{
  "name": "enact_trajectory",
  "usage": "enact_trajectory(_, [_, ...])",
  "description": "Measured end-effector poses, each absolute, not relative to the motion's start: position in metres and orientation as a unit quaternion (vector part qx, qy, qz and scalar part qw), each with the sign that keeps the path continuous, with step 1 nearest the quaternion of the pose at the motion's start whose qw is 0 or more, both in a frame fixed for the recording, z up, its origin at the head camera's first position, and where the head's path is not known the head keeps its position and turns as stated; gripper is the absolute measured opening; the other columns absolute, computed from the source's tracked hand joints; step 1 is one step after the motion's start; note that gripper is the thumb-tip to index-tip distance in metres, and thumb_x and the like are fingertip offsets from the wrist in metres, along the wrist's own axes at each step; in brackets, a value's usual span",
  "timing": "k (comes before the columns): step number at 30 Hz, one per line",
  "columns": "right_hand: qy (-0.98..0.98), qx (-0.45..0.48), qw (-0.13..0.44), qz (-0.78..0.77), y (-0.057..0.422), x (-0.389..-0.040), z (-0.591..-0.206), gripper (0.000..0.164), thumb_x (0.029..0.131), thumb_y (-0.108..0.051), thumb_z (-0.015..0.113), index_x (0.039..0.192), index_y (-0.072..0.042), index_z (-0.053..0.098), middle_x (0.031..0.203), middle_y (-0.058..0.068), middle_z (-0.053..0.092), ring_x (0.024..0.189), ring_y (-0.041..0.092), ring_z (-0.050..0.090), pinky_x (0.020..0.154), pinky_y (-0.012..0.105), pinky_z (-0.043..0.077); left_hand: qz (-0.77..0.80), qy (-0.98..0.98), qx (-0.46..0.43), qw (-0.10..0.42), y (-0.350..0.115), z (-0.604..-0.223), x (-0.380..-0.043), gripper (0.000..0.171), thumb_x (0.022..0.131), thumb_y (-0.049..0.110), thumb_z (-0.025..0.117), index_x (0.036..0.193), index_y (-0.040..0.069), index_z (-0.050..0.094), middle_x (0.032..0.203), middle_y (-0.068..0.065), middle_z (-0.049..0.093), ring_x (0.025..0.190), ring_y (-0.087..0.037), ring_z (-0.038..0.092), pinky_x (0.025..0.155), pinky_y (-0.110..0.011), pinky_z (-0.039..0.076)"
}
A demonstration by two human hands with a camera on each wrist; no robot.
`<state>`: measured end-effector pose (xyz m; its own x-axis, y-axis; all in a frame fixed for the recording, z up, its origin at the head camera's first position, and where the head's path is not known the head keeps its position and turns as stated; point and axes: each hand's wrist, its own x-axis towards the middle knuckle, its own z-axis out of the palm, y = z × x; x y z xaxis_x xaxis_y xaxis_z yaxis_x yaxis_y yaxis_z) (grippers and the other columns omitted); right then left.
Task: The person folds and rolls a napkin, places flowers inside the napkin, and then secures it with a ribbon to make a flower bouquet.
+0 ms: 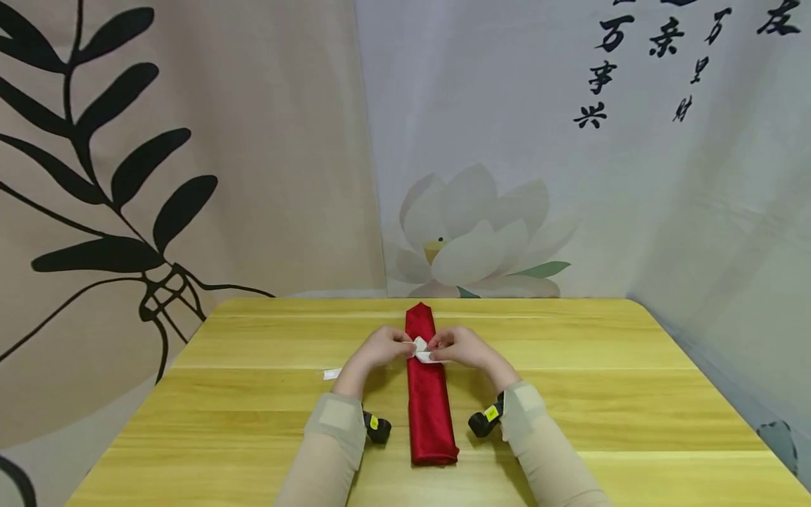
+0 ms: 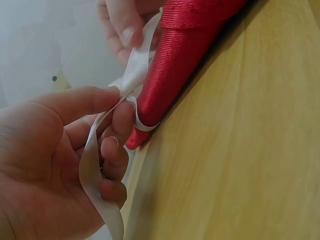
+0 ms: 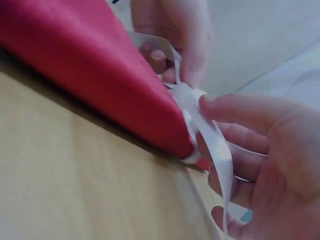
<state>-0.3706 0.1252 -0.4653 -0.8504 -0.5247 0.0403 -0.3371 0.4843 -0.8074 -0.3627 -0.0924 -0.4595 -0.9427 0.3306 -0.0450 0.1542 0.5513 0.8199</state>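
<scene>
A folded red satin cloth (image 1: pixel 431 415) lies lengthwise on the table, narrow with a pointed far end. White ribbon (image 1: pixel 426 356) wraps around it near that far end and crosses on top. My left hand (image 1: pixel 384 346) pinches the ribbon between thumb and forefinger at the crossing; in the left wrist view a tail of ribbon (image 2: pixel 91 170) hangs down across its palm. From the other side my right hand (image 1: pixel 465 348) pinches another length of the ribbon (image 3: pixel 220 155), whose end trails past the fingers in the right wrist view.
The wooden table (image 1: pixel 253 422) spreads out on both sides of the cloth. A small white strip (image 1: pixel 331 374) lies left of the left wrist. Black wrist cameras sit under both forearms. Behind the table hangs a printed curtain (image 1: pixel 304 176).
</scene>
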Motion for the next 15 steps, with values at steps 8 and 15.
enact_trajectory(8, [0.86, -0.23, 0.131, -0.436, 0.142, -0.374, -0.46, 0.012, 0.085, -0.013, 0.071, 0.093, -0.004, 0.072, 0.088, 0.0, 0.068, 0.081, 0.014, 0.056, 0.074, 0.03, 0.047, 0.454, 0.877, 0.131, 0.09, -0.094, -0.459, -0.361, 0.015, 0.087, 0.014, 0.067, 0.075, 0.005, 0.068, 0.075, -0.01, 0.063, 0.057, -0.013, 0.043, 0.053, -0.026, 0.038])
enact_trajectory(15, [0.867, -0.223, 0.123, -0.429, 0.144, -0.374, -0.457, 0.011, 0.085, -0.015, 0.071, 0.089, -0.004, 0.073, 0.083, 0.0, 0.068, 0.079, 0.015, 0.055, 0.073, 0.031, 0.046, 0.454, 0.877, 0.128, 0.088, -0.094, -0.458, -0.361, 0.014, 0.087, 0.015, 0.067, 0.077, 0.006, 0.069, 0.074, -0.005, 0.063, 0.058, -0.013, 0.044, 0.054, -0.026, 0.039])
